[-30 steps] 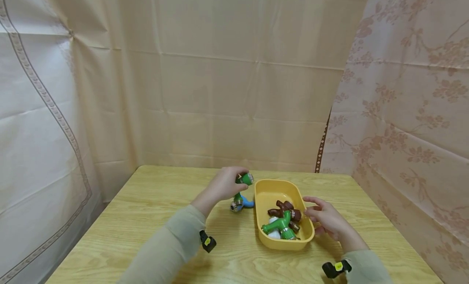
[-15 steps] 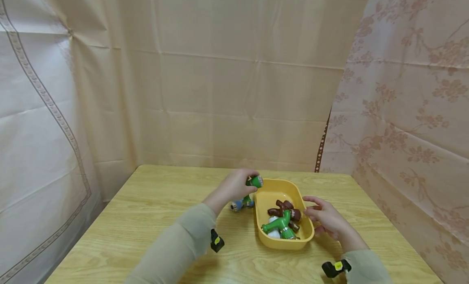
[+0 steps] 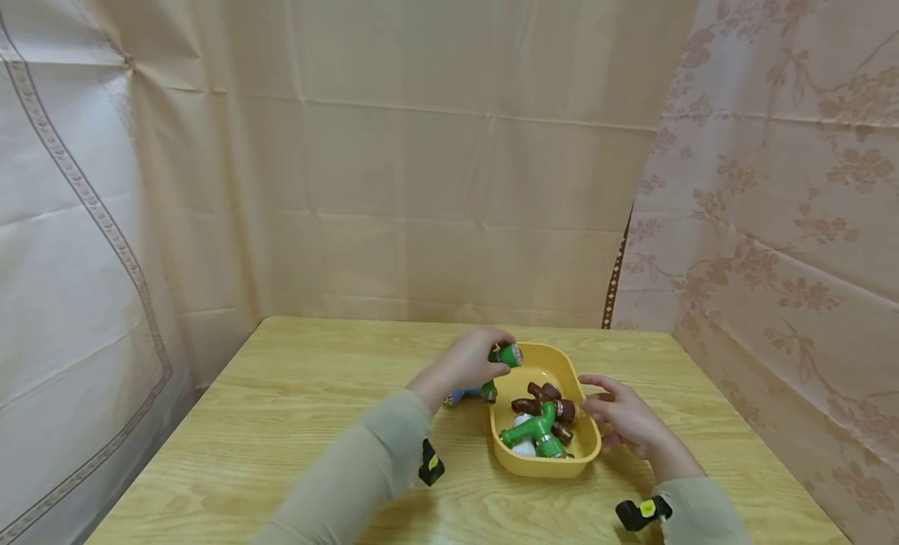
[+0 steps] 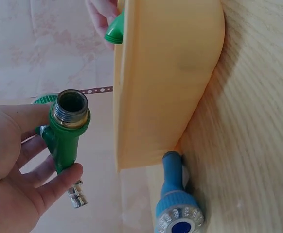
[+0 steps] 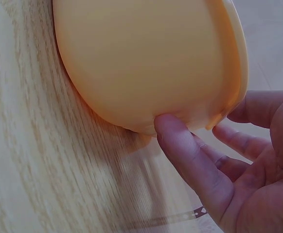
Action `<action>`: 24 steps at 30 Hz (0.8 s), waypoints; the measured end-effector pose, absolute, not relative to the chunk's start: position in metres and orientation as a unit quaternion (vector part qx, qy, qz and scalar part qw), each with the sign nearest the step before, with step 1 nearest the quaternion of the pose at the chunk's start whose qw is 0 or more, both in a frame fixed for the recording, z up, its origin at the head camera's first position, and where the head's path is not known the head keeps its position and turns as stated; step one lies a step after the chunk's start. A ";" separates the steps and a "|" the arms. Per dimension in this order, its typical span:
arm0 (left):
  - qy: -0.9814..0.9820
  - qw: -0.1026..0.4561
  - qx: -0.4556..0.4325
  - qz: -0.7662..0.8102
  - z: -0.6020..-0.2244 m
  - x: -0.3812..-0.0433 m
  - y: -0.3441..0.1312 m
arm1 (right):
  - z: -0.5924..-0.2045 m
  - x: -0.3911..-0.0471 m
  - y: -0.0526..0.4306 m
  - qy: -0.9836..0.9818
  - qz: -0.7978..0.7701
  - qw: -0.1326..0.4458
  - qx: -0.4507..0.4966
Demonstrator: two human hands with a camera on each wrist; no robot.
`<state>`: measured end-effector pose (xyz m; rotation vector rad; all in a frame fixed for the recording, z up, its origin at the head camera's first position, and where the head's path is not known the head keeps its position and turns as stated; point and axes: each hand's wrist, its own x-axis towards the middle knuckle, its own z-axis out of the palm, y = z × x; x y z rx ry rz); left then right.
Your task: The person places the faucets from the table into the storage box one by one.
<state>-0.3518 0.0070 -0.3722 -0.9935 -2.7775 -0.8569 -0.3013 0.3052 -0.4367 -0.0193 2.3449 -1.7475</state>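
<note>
My left hand (image 3: 469,364) grips a green plastic tap (image 4: 66,141) by its body, its threaded metal end bare in the left wrist view. Hand and tap hang above the left rim of a yellow tray (image 3: 537,468). In the tray lie another green tap (image 3: 537,429), brown taps (image 3: 544,404) and a white piece (image 3: 523,445) partly covered by the green one. Against the tray's right wall rest the fingers of my right hand (image 3: 628,416), with the thumb (image 5: 180,150) touching its outside. A blue tap (image 4: 175,199) lies on the table, left of the tray.
The tray stands on a wood-grain table (image 3: 316,420). A beige curtain (image 3: 449,178) hangs behind the table's far edge, a flowered one (image 3: 794,256) on the right. Black cameras are strapped to both wrists.
My left hand has carried the green tap rightward, from above the blue tap to the tray's left rim. The right hand has stayed at the tray's side.
</note>
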 end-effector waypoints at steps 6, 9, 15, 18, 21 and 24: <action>-0.903 0.031 -0.330 -0.274 -0.378 -0.353 0.016 | -0.436 -0.301 0.306 0.797 -0.594 0.109 -0.008; -0.904 0.028 -0.326 -0.276 -0.378 -0.352 0.021 | -0.436 -0.301 0.306 0.797 -0.594 0.110 -0.007; -0.902 0.020 -0.335 -0.272 -0.381 -0.353 0.030 | -0.436 -0.301 0.306 0.797 -0.595 0.110 -0.006; -0.905 0.015 -0.336 -0.262 -0.385 -0.354 0.035 | -0.436 -0.301 0.305 0.797 -0.594 0.110 -0.005; -0.907 0.009 -0.335 -0.256 -0.387 -0.354 0.039 | -0.436 -0.302 0.305 0.798 -0.593 0.109 -0.003; -0.908 0.004 -0.334 -0.254 -0.388 -0.353 0.042 | -0.436 -0.302 0.305 0.798 -0.593 0.109 -0.003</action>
